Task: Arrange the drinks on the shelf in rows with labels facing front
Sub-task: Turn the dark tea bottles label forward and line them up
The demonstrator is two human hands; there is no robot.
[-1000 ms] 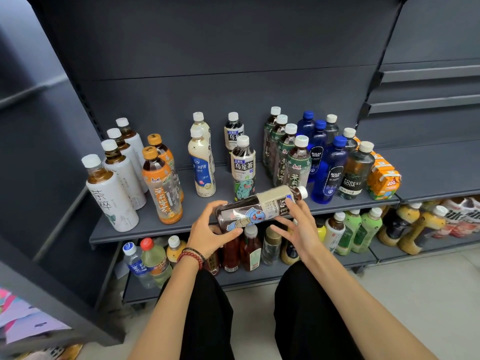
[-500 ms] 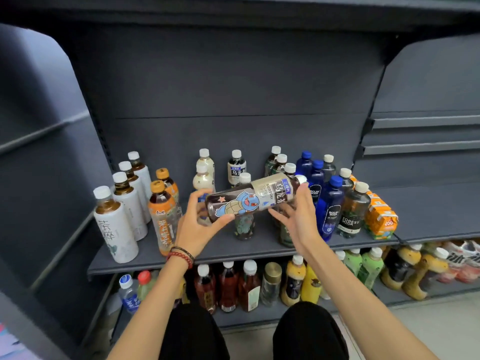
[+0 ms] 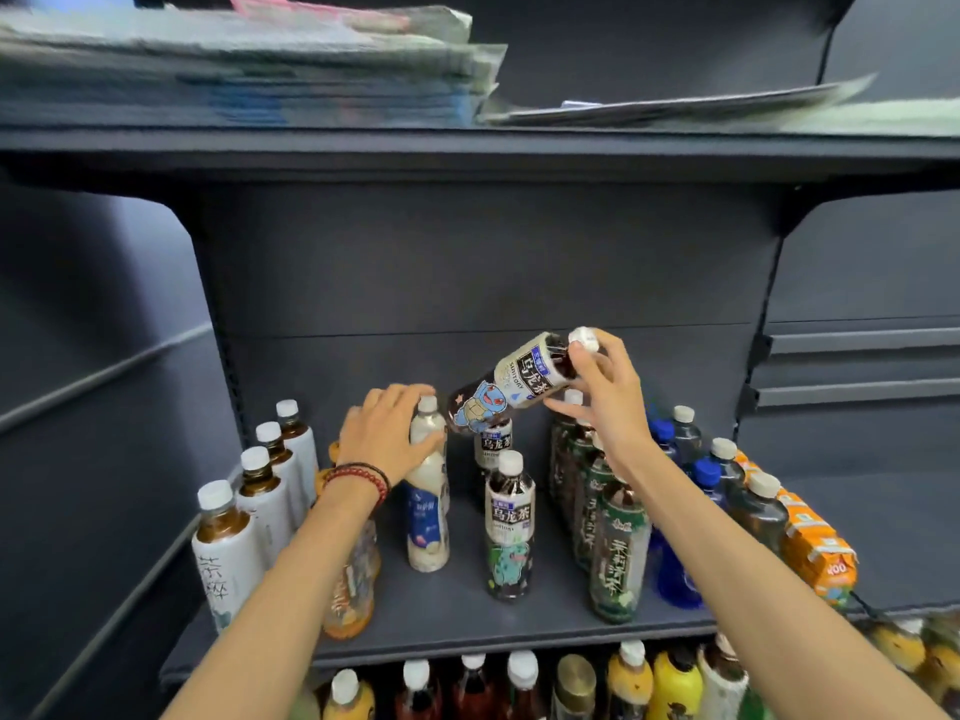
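Most rows stand already, but the right hand (image 3: 602,392) pinches a tilted tea bottle (image 3: 509,387) not yet placed, and the left hand (image 3: 387,433) grips a milk bottle (image 3: 428,511) beside it.

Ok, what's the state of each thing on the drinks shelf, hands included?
Squirtle oolong bottle, tilted in mid-air, capped
right hand, grips that bottle's neck
milk tea bottle, upright, capped
left hand, grips its top
Bulbasaur oolong bottle, upright, label facing front
green tea bottles, upright in a row
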